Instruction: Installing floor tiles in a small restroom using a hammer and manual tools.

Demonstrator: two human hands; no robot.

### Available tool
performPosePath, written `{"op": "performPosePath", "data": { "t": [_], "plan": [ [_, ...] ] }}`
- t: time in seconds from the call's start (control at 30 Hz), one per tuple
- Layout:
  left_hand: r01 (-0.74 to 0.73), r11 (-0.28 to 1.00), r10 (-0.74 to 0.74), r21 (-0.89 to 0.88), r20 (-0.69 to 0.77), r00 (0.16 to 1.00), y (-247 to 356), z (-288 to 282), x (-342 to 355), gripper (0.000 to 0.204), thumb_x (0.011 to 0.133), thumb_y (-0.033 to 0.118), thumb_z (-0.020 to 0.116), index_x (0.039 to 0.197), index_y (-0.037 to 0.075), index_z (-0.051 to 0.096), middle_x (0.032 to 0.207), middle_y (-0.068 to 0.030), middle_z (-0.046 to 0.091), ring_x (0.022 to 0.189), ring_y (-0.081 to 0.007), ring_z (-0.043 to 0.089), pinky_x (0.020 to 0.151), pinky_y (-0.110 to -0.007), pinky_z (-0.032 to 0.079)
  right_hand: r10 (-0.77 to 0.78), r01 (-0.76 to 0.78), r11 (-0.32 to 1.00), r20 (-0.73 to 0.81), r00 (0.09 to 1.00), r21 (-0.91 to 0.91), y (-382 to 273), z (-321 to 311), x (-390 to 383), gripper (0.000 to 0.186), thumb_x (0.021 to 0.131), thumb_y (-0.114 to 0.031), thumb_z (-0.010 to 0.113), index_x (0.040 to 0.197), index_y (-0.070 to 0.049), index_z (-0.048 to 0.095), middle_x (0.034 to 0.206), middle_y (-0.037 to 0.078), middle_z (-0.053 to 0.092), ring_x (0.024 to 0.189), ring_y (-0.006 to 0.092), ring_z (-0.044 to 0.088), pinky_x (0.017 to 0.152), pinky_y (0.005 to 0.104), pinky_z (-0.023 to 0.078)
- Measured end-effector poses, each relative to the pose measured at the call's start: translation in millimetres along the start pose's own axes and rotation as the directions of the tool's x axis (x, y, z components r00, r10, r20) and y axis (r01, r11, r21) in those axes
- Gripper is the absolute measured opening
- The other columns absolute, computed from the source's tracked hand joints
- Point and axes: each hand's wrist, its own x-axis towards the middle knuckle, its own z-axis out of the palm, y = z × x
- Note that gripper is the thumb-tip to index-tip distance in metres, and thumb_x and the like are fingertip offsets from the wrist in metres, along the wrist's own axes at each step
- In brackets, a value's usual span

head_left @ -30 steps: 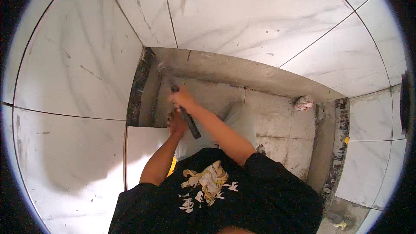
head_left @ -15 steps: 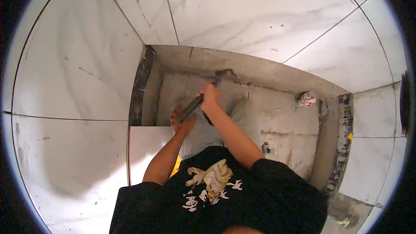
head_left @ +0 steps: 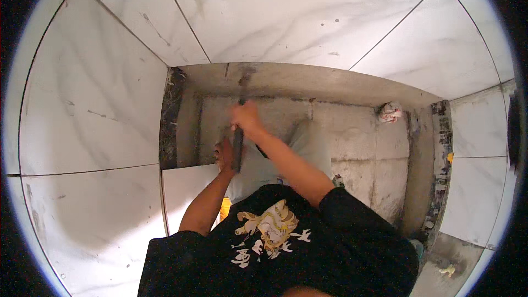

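Note:
In the head view my right hand (head_left: 247, 118) is closed round the black handle of a long tool (head_left: 238, 148), held roughly upright in the picture. The tool's blurred far end (head_left: 246, 77) is over the grey cement face of the recess. My left hand (head_left: 225, 157) is just left of the handle's near end, partly behind it; whether it grips anything I cannot make out. Under my hands are my legs in pale trousers (head_left: 305, 148), inside the recess.
White marbled tiles (head_left: 88, 115) surround the cement recess (head_left: 346, 132). A pale tile piece (head_left: 181, 184) borders it at lower left, beside something yellow (head_left: 224, 208). A crumpled white-and-red wad (head_left: 390, 111) lies in the far right corner. A small dark object (head_left: 338, 181) is beside my right arm.
My right hand and the tool swung right, then back left to a more upright angle. The blurred far end is higher in the picture now. The view has shifted slightly.

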Motion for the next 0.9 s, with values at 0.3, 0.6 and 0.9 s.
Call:
{"op": "performPosePath", "data": {
  "t": [0.3,0.6,0.9],
  "plan": [
    [0.027,1.000,-0.028,-0.007,-0.253,0.967,12,3,-4,0.090,0.071,0.046,0.067,0.138,0.002,0.026,0.128,-0.0229,0.044,0.114,-0.0427,0.041,0.096,-0.050,0.033,-0.030,-0.009,0.945,-0.111,0.993,-0.328,-7,-5,6,0.014,0.076,-0.005,0.053,0.066,-0.008,0.044,0.052,0.002,0.039,0.042,0.0151,0.040,0.038,0.0323,0.037],
    [0.093,0.995,-0.092,0.022,-0.045,0.995,31,-21,-19,0.085,0.071,0.053,0.064,0.138,0.018,0.026,0.137,-0.0273,0.026,0.122,-0.0452,0.033,0.097,-0.053,0.034,0.105,0.031,0.974,-0.569,0.816,0.223,-14,4,-2,0.013,0.080,-0.010,0.052,0.077,-0.003,0.042,0.057,0.006,0.042,0.044,0.0185,0.042,0.037,0.0361,0.038],
    [-0.063,0.994,0.049,-0.088,-0.161,0.986,0,10,17,0.088,0.070,0.055,0.065,0.139,0.014,0.027,0.139,-0.0244,0.028,0.127,-0.0457,0.025,0.101,-0.057,0.025,0.035,0.109,0.977,-0.643,0.765,0.183,16,-14,19,0.010,0.082,-0.011,0.052,0.079,-0.005,0.044,0.060,0.005,0.044,0.044,0.0166,0.043,0.039,0.0336,0.040]
  ]
}}
